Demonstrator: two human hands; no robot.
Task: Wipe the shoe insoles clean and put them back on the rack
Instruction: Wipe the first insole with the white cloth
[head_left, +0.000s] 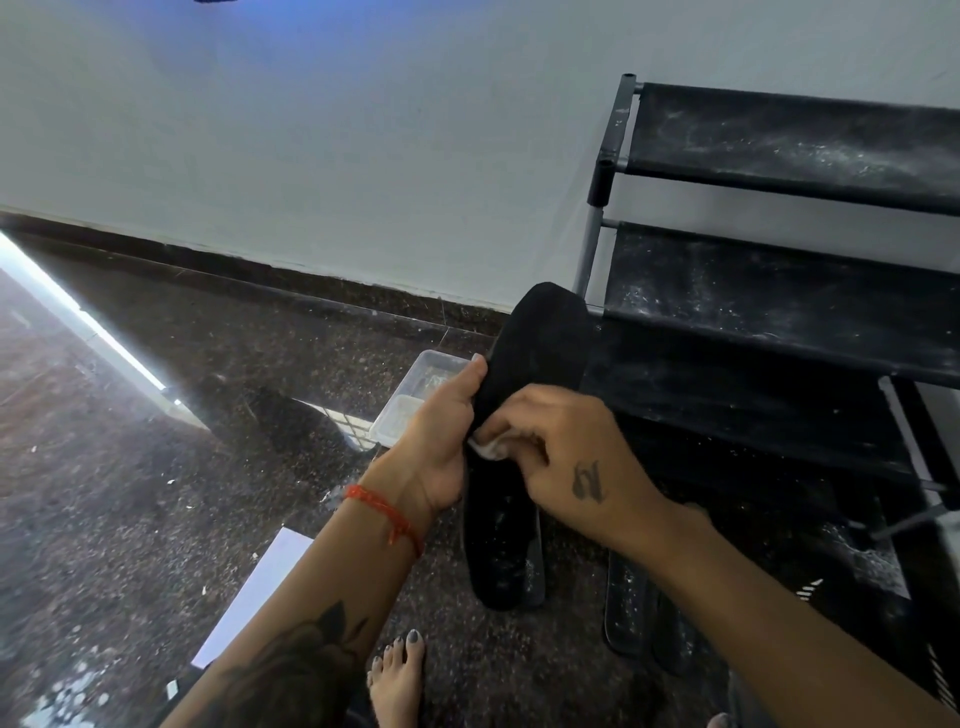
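Between the hands, wiping is underway: left hand (441, 415) grips the black insole (524, 395), right hand (566, 457) pinches a white wipe (488, 448) on it; next, probably its dusty heel end below

This looks like a home, probably an entry or hallway corner. A black tiered shoe rack (769, 291) with dusty fabric shelves stands against a plain pale wall (311, 156), which meets a polished dark speckled stone floor (156, 493) at a dark skirting strip (260, 270). A person's bare foot (397, 680) rests on that floor, and loose insoles (626, 608) lie beside the rack.
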